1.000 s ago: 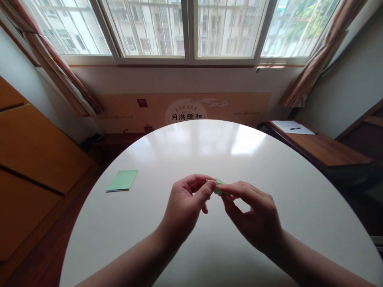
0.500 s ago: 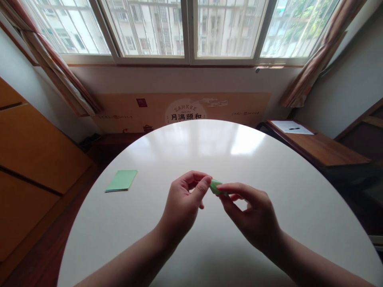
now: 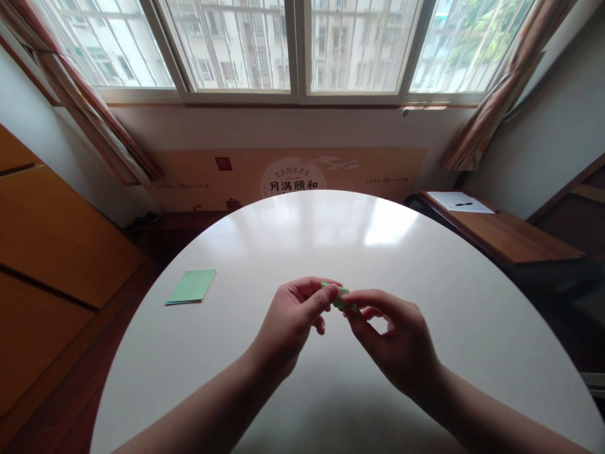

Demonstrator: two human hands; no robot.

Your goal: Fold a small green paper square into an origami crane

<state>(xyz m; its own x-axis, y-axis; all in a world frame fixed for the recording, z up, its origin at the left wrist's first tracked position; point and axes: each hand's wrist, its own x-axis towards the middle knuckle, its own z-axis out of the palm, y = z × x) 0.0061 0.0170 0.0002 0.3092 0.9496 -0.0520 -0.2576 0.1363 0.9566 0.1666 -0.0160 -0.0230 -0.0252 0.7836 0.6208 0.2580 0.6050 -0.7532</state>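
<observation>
A small folded piece of green paper (image 3: 338,296) is held just above the middle of the round white table (image 3: 331,239). My left hand (image 3: 290,325) pinches its left end between thumb and forefinger. My right hand (image 3: 394,343) pinches its right end the same way, fingertips nearly meeting the left ones. Most of the paper is hidden by the fingers. A stack of green paper sheets (image 3: 192,286) lies flat on the table to the far left of my hands.
A wooden side desk (image 3: 505,234) with a white sheet and a pen (image 3: 462,203) stands at the right. Orange cabinet panels (image 3: 51,246) line the left. A printed cardboard panel (image 3: 293,175) leans under the window behind the table.
The green paper piece has been turned and shifted slightly between my fingertips; both hands stay at the same spot over the table.
</observation>
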